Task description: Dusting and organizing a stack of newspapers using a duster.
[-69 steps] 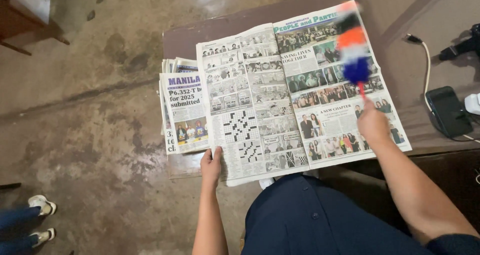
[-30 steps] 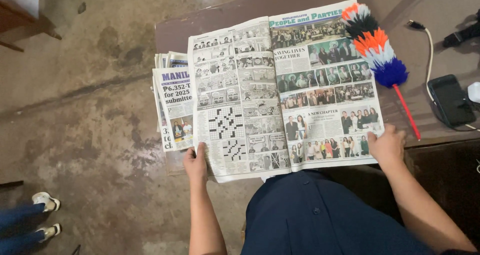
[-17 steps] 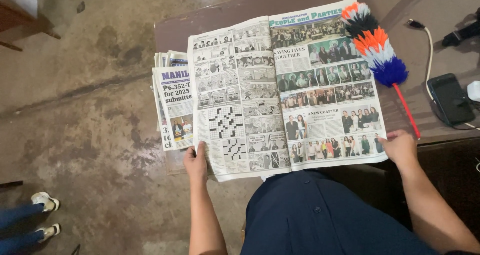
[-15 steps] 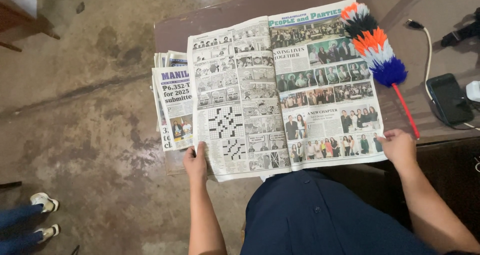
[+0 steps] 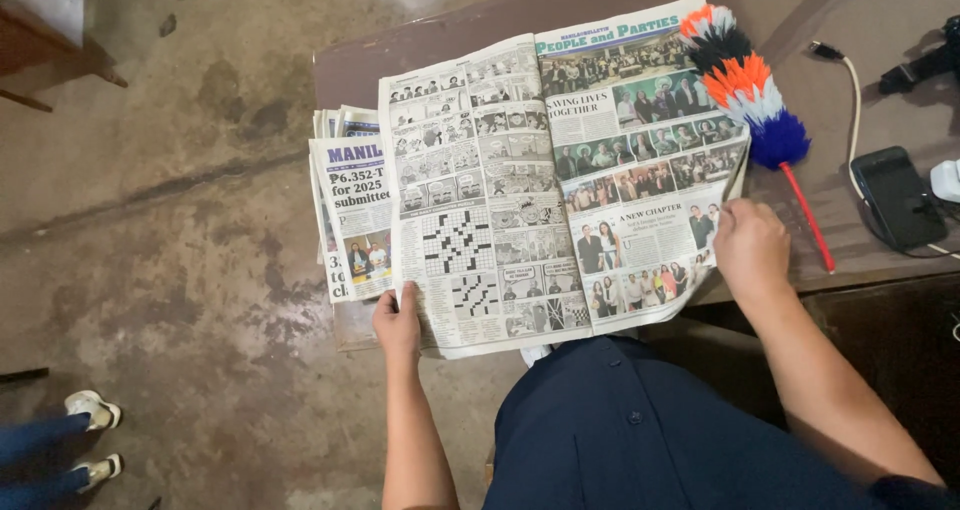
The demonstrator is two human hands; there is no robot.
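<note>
An open newspaper (image 5: 540, 180) lies spread across the brown table (image 5: 600, 0), comics and a crossword on its left page, photos on its right. My left hand (image 5: 397, 322) pinches the bottom left corner of the paper. My right hand (image 5: 750, 242) grips the right page's outer edge, which curls up off the table. A feather duster (image 5: 745, 85) with orange, white, black and blue plumes and a red handle lies just right of the paper, beside my right hand.
A stack of folded newspapers (image 5: 345, 200) sticks out under the open one at the left. A black phone (image 5: 895, 198), a white cable (image 5: 855, 130) and a white plug lie at the table's right. Another person's shoes (image 5: 90, 440) stand on the stained concrete floor at lower left.
My right hand set the duster down on the table beside the paper, then slid to the right page's edge and began lifting it. The left hand stayed at the bottom corner.
</note>
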